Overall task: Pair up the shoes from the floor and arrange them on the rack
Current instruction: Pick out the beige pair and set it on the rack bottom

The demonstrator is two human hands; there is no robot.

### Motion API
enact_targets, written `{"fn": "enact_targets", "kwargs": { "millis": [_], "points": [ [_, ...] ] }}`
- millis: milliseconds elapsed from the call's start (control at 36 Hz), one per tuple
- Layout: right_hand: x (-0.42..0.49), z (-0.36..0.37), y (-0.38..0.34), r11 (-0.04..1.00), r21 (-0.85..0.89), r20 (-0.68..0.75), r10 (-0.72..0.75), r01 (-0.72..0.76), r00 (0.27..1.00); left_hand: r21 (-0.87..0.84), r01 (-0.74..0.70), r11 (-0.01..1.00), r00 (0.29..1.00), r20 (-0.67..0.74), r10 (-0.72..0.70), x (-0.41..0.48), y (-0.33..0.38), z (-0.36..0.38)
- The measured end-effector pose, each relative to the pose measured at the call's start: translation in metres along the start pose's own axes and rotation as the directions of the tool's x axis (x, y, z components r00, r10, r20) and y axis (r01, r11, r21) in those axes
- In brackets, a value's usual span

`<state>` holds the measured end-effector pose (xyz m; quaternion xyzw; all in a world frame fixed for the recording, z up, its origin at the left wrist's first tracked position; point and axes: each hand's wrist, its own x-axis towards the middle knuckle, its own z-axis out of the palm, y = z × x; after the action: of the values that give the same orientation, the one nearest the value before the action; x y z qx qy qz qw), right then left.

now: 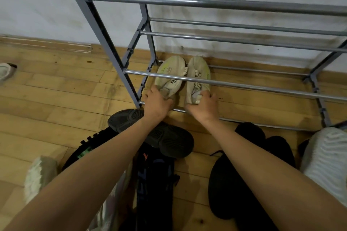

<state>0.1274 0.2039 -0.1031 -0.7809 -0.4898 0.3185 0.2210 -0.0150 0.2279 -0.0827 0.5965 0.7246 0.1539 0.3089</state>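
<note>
Hands stretch forward over the unsorted heap nearest the person, where an overturned black shoe (pixel 169 140) and a white shoe (pixel 323 159) lie on the floor (pixel 56 90). Past these, the left hand (pixel 157 102) curls round the heel of the left cream shoe (pixel 169 73) and the right hand (pixel 203 104) pinches the heel collar of the right cream shoe (pixel 199 73), probably so both settle as one matched pair. These shoes sit side by side on the bottom tier of the rack (pixel 105 30), toes towards the wall (pixel 37 5), under a higher bar; heels face outward, likely for easy grabbing later
</note>
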Motion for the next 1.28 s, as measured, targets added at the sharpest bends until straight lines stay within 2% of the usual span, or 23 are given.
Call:
{"fn": "enact_targets", "kwargs": {
  "millis": [111, 361, 472, 583, 833, 1000, 1194, 1278],
  "points": [
    [-0.003, 0.002, -0.004, 0.998, 0.044, -0.037, -0.035, 0.037, 0.999, 0.010, -0.059, 0.998, 0.997, -0.058, 0.059, 0.000, -0.001, 0.002],
    [-0.002, 0.007, -0.012, 1.000, 0.009, 0.005, -0.016, 0.016, 1.000, -0.059, 0.009, 0.998, 0.999, 0.032, -0.007, 0.004, 0.000, -0.006],
    [-0.004, 0.007, -0.012, 0.999, 0.026, -0.034, -0.036, 0.037, 0.999, -0.104, -0.009, 0.995, 1.000, 0.018, 0.011, 0.001, -0.003, -0.007],
    [-0.007, 0.007, -0.007, 0.998, 0.007, -0.078, -0.057, 0.057, 0.995, -0.067, -0.067, 0.996, 0.998, -0.008, 0.066, -0.006, -0.008, -0.004],
    [-0.010, 0.001, -0.007, 0.997, -0.026, 0.026, -0.066, 0.067, 0.997, 0.050, -0.102, 0.994, 0.994, -0.019, 0.103, -0.022, -0.004, 0.002],
    [-0.029, -0.013, -0.001, 0.986, -0.063, 0.042, -0.151, 0.154, 0.988, 0.061, -0.112, 0.992, 0.993, -0.033, 0.114, -0.044, 0.001, 0.003],
    [-0.070, -0.041, 0.026, 0.971, -0.157, 0.101, -0.168, 0.183, 0.981, 0.204, -0.201, 0.958, 0.977, 0.116, 0.180, -0.102, 0.012, 0.008],
    [-0.093, -0.056, 0.046, 0.951, -0.250, 0.114, -0.155, 0.179, 0.981, 0.263, -0.254, 0.931, 0.960, 0.184, 0.210, -0.133, 0.018, 0.015]
  ]
}}
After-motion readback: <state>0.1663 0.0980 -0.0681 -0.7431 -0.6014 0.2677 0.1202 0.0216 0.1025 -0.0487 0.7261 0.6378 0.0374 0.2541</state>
